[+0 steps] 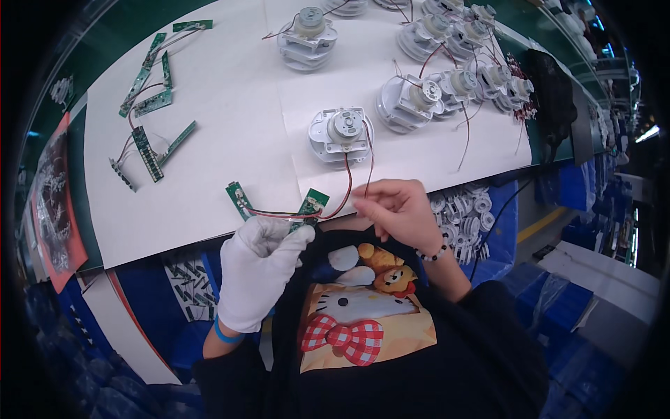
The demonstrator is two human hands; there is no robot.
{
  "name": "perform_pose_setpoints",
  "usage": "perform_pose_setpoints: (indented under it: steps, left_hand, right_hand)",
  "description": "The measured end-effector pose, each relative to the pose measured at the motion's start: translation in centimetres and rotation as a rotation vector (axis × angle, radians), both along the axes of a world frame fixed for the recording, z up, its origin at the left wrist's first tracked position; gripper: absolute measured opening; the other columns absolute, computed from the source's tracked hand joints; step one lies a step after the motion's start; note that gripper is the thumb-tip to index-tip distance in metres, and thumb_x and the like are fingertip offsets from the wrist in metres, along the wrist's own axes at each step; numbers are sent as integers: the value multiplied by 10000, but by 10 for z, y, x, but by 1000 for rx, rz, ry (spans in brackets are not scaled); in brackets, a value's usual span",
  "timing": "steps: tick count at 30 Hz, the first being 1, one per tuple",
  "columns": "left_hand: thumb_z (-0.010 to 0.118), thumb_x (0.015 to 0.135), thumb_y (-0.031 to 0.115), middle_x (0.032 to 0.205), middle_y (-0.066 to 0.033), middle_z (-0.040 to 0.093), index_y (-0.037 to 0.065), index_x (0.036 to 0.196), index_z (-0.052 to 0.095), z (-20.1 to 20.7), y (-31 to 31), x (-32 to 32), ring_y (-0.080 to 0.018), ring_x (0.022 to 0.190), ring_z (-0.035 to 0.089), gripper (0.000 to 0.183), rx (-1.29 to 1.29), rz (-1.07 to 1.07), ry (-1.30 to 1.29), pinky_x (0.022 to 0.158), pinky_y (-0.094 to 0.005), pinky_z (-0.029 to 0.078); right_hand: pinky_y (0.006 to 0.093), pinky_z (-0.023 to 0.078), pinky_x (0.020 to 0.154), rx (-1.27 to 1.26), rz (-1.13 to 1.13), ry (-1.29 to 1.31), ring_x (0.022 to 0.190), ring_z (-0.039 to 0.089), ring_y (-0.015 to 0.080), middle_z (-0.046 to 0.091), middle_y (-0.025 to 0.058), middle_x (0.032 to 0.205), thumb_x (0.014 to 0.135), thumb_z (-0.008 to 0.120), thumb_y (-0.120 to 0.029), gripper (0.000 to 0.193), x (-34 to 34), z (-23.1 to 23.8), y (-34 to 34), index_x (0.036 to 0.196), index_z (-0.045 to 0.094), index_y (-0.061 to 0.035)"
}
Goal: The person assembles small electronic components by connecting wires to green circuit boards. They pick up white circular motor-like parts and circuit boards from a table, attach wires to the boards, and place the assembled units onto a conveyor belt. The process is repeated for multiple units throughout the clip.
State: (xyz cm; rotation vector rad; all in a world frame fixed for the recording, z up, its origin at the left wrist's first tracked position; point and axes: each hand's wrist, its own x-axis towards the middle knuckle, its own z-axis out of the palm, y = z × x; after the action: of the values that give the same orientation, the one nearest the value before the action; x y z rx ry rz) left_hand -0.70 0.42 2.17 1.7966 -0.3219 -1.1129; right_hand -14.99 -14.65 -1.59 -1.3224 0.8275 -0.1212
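Observation:
My left hand [259,269], in a white glove, is closed on a green circuit board [313,202] at the table's front edge. A second, narrow circuit board [239,198] stands up beyond the glove, joined by red and black wires [279,214]. Those wires run on to a white motor assembly [342,136] with a round metal motor on top. My right hand [398,208], bare, has thumb and index finger pinched together at a thin dark wire [370,164] that hangs from the same motor assembly. The wire's end is hidden at the fingertips.
Wired circuit boards [147,153] lie at the left of the white-covered table [209,140]. Several motor assemblies [408,103] with trailing wires crowd the far right; another [307,42] stands farther back. Below the edge are a blue bin [499,241] of white parts and a box of boards [190,290].

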Motion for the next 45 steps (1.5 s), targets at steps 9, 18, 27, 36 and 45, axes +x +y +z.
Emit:
perform_pose_setpoints:
  steps: [9, 18, 27, 36, 45]
  left_hand:
    - [669, 788, 108, 672, -27, 610, -3, 797, 575, -6, 1, -2, -28, 553, 519, 145, 9, -22, 22, 492, -173, 423]
    - [668, 786, 109, 694, -29, 593, -5, 837, 567, -13, 4, -6, -44, 540, 539, 161, -40, -130, -23, 462, -160, 423]
    - [651, 797, 85, 668, -11, 610, 0, 832, 608, -10, 1, -10, -25, 563, 515, 102, -102, -215, -248, 498, -176, 419]
    - [638, 804, 76, 627, -12, 600, -7, 834, 617, -6, 3, -8, -17, 538, 486, 91, -146, -215, -313, 479, -182, 394]
    - [641, 801, 66, 613, -13, 596, -14, 832, 617, -1, 3, -10, -17, 528, 494, 89, -150, -193, -323, 477, -180, 401]
  right_hand:
    - [164, 486, 481, 406, 76, -321, 514, 580, 80, 614, 59, 718, 824, 577, 3, 143, -11, -11, -1, 937, 607, 85]
    - [137, 433, 463, 90, 265, -290, 542, 581, 41, 617, 49, 712, 751, 660, 29, 92, -15, 15, -17, 834, 646, 66]
    - [138, 309, 405, -424, 152, -346, 452, 435, -11, 593, -17, 616, 701, 676, 14, 70, 19, 37, -10, 768, 671, -6]
    - [161, 436, 468, -558, 278, -258, 572, 588, 68, 647, 81, 740, 687, 665, 74, 79, 21, 29, -5, 750, 650, 28]
    - [166, 454, 484, -689, 232, -277, 602, 605, 94, 619, 79, 734, 684, 641, 98, 97, 23, 32, 2, 752, 626, 31]
